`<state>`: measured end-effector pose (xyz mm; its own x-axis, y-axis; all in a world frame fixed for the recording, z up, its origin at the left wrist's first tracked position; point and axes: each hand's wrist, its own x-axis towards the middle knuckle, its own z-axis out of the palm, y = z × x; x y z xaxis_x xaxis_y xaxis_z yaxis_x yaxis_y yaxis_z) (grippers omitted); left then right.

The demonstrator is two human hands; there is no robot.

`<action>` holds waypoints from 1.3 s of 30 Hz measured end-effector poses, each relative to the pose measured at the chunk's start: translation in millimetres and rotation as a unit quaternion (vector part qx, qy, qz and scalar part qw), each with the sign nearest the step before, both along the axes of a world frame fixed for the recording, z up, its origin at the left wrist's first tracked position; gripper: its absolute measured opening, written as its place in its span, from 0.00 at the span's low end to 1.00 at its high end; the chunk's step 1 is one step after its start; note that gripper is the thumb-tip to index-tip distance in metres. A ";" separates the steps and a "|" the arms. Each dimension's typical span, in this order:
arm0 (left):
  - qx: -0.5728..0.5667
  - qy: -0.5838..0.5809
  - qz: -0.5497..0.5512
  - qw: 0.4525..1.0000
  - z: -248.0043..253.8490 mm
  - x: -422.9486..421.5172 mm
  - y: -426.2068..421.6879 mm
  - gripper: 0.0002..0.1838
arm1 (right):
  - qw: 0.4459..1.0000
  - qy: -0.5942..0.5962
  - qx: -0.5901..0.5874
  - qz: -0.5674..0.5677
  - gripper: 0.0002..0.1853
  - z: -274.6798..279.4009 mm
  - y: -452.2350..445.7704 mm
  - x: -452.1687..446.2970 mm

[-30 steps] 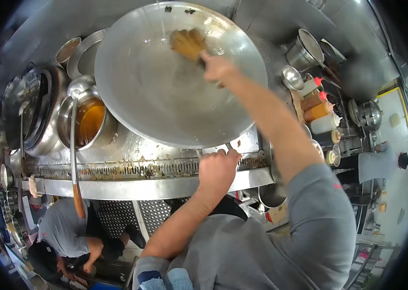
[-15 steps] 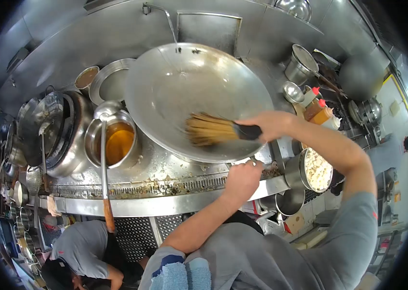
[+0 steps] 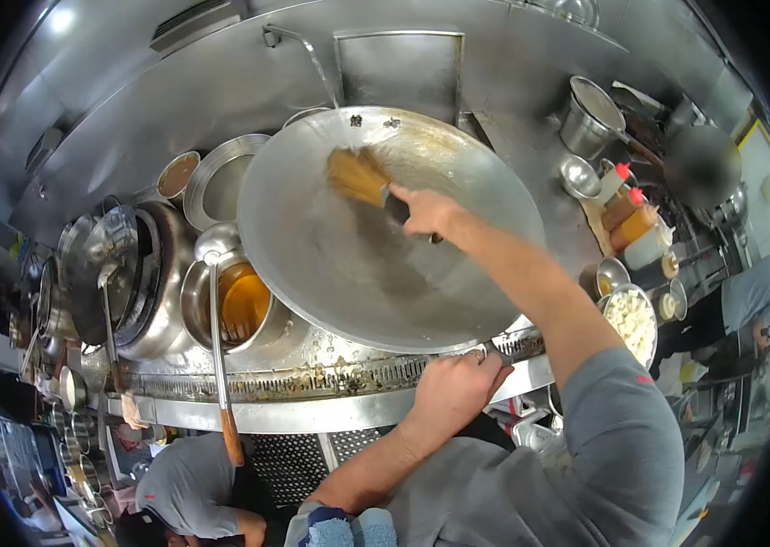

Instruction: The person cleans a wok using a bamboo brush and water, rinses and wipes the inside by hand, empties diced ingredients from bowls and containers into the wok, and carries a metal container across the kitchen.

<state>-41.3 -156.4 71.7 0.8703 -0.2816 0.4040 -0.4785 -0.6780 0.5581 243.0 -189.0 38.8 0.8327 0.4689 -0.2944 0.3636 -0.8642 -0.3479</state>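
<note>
A large metal wok (image 3: 312, 273) fills the middle of the view, tilted on the stove. My right hand (image 3: 429, 211) is closed round the dark handle of a bamboo brush (image 3: 359, 176), whose bristles touch the upper left inside of the wok. At the wok's near edge, my left hand (image 3: 461, 387) grips the wok handle (image 3: 499, 351). Water runs from a thin faucet (image 3: 298, 36) at the wok's far rim.
Left of the wok stand a pot of amber liquid (image 3: 244, 301) and a long-handled ladle (image 3: 219, 346). Sauce bottles (image 3: 633, 228) and a container of pale chunks (image 3: 631, 319) are at right. A co-worker (image 3: 194, 483) bends down at lower left.
The brush and my right hand have moved from the wok's near side to its upper left. The camera view has shifted, and my left hand stays at the wok handle.
</note>
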 end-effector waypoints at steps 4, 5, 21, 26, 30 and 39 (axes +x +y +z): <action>0.011 -0.005 0.007 1.000 -1.7 0.7 -1.6 0.16 | 0.988 0.076 -0.076 0.114 0.48 28.1 -46.6 -53.1; 0.013 -0.003 0.009 1.000 -1.4 0.0 -1.7 0.16 | 0.979 0.094 -0.106 0.147 0.49 39.1 -69.1 -61.5; 0.030 0.002 0.012 0.999 5.8 0.5 -2.2 0.16 | 0.997 -0.026 0.060 0.036 0.51 -43.5 3.2 17.3; 0.022 -0.018 0.008 1.000 -13.3 -7.3 0.4 0.16 | 0.988 0.029 0.020 0.151 0.54 -2.4 -21.9 -5.0; -0.002 -0.012 0.004 1.000 -17.4 -7.8 1.9 0.17 | 0.986 0.113 0.120 -0.017 0.53 17.5 3.8 -5.5; 0.013 -0.037 -0.003 0.999 -29.5 -9.4 5.3 0.16 | 0.930 0.271 -0.048 0.245 0.55 82.2 -86.0 -98.2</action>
<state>-50.7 -151.1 42.3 0.8369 -0.2982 0.4590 -0.5217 -0.6886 0.5037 144.8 -275.1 121.0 0.2426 0.7028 -0.6687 0.5151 -0.6775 -0.5251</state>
